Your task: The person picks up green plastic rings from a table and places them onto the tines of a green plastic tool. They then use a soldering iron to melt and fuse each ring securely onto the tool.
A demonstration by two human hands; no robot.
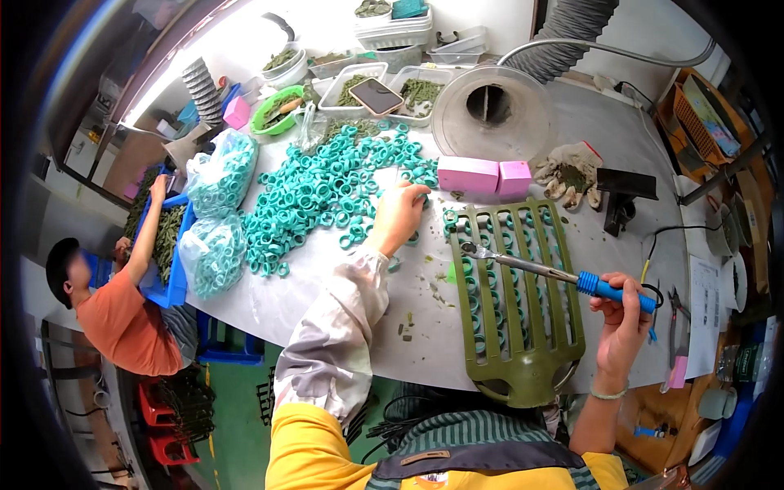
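Note:
At the right edge of a heap of teal rings, my left hand has its fingers bent together. Whatever they pinch, if anything, is too small to make out. My right hand is closed around the blue handle of a soldering iron. Its metal shaft points left, with the broad tip over the upper left of an olive-green slotted rack. Rows of teal rings show through the rack's slots. The rack lies on the table in front of me, its rounded end towards my body.
Pink blocks and a clear round cover stand behind the rack, with dirty gloves and a black stand alongside. Bags of rings sit left. A phone rests on tubs. At far left, a person reaches into a blue crate.

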